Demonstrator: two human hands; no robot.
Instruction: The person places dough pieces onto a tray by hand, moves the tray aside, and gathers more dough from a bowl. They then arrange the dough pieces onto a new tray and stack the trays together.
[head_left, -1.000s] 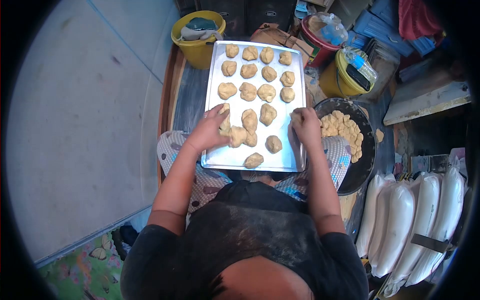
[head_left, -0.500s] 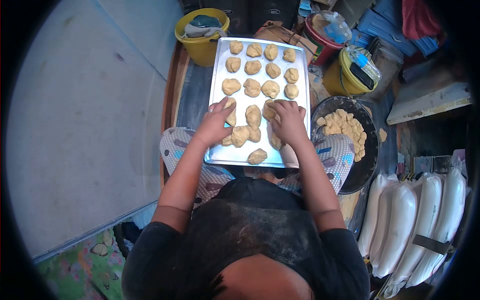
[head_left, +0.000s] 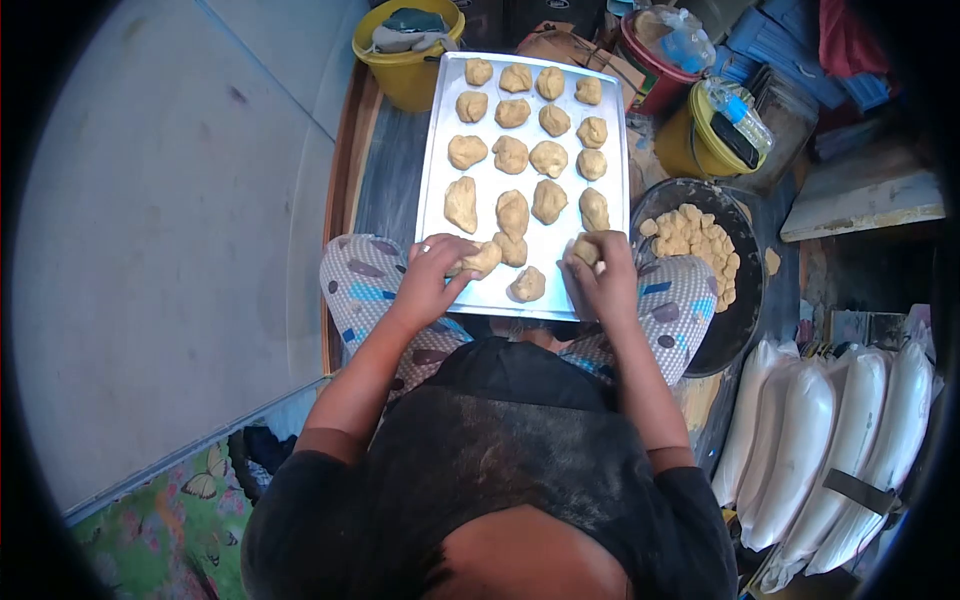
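A silver metal tray (head_left: 436, 150) lies across the lap, bearing rows of rough dough lumps (head_left: 510, 154). My left hand (head_left: 434, 275) is at the tray's lower left, its fingers closed round a dough piece (head_left: 484, 260). At the lower right of the tray, my right hand (head_left: 607, 272) grips another dough piece (head_left: 586, 252) between thumb and fingers. One lump (head_left: 528, 284) rests between the two hands near the tray's front edge. Two pieces in the middle column touch each other.
A black basin (head_left: 752, 300) with several small dough pieces stands to the right. Yellow buckets (head_left: 408, 82) (head_left: 690, 140) and a red bucket (head_left: 655, 75) are beyond the tray. Long white plastic-wrapped packs (head_left: 795, 455) lie at the lower right.
Both hands have moved nearer the body. My right hand has left a dough piece in the fourth row and holds one lower down. The tray appears slightly higher in view.
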